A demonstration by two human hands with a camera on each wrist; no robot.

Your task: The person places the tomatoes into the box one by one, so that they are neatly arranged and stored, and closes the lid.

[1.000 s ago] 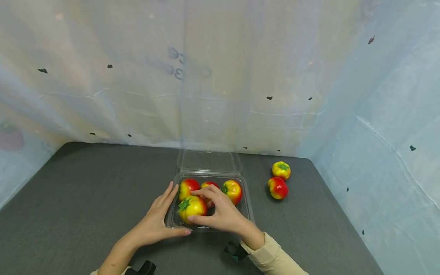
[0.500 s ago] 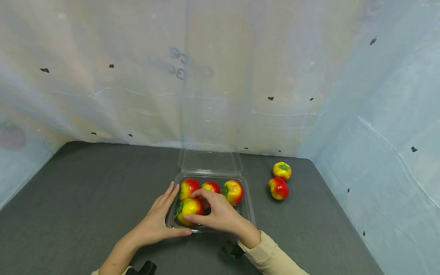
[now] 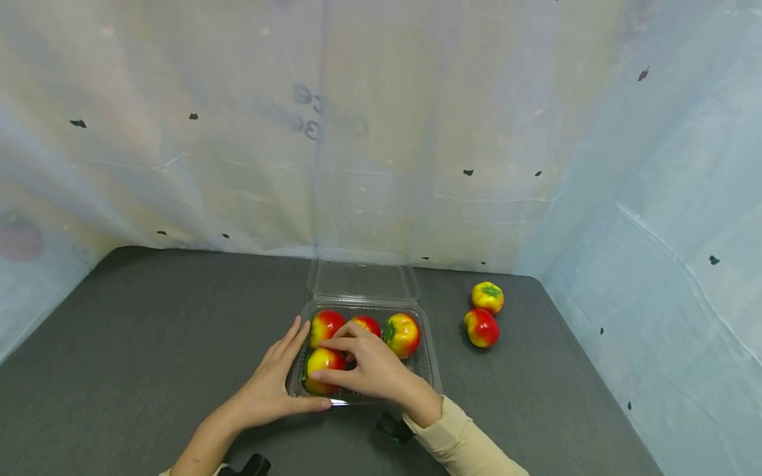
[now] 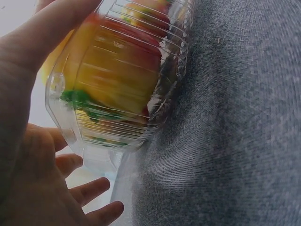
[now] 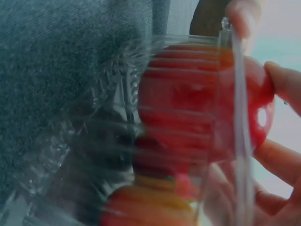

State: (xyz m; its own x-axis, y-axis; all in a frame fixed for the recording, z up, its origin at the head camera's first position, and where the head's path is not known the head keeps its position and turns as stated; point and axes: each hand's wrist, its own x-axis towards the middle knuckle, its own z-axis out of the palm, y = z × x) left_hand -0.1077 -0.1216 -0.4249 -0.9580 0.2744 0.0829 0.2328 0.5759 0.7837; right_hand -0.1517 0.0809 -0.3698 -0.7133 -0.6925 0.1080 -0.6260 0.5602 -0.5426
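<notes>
A clear plastic clamshell box [image 3: 433, 370] lies on the dark table with its lid [image 3: 363, 281] folded back. My right hand [image 3: 378, 367] holds a red-and-yellow bell pepper [image 3: 322, 363] inside the front left corner, thumb on the near side and fingers behind. The pepper's green stem end faces left, against the wall in the left wrist view. Three other peppers share the box: one at back left [image 3: 326, 325], one in the back middle [image 3: 368, 324] partly behind my fingers, one at back right [image 3: 402, 336]. My left hand [image 3: 270, 387], fingers extended, braces the box's front left corner.
Two more bell peppers stand on the table right of the box, a yellow one [image 3: 487, 297] behind a redder one [image 3: 481, 328]. Pale plastic sheeting [image 3: 381, 132] rises behind the table and along both sides.
My right hand has lowered the pepper leftward into the box's front left corner, and its stem end has turned from facing up to facing left. My left hand stays in place.
</notes>
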